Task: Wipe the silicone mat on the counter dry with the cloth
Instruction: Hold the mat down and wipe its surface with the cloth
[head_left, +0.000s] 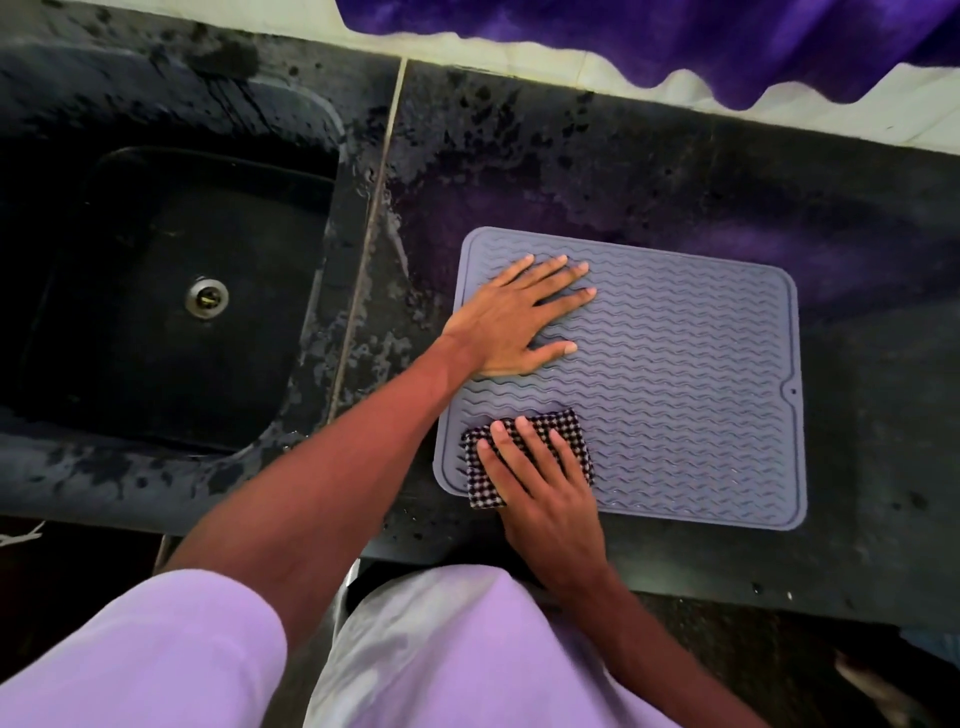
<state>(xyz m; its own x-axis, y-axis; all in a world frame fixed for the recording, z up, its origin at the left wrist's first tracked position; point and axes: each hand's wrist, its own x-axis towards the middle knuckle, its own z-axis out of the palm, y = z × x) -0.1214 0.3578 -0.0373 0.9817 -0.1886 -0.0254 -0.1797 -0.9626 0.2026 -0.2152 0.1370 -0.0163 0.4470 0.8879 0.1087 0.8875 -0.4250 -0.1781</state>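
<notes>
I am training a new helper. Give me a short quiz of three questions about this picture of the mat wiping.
1. True or false: the left hand lies flat on the silicone mat.
2. Which hand presses the checked cloth?
3. The cloth is at the mat's: A) far right corner B) near left corner C) centre.

Key: 1 true; 2 the right hand; 3 B.

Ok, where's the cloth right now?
The checkered cloth lies on the silicone mat's near-left corner, flat under the right hand, right of the sink.
</notes>
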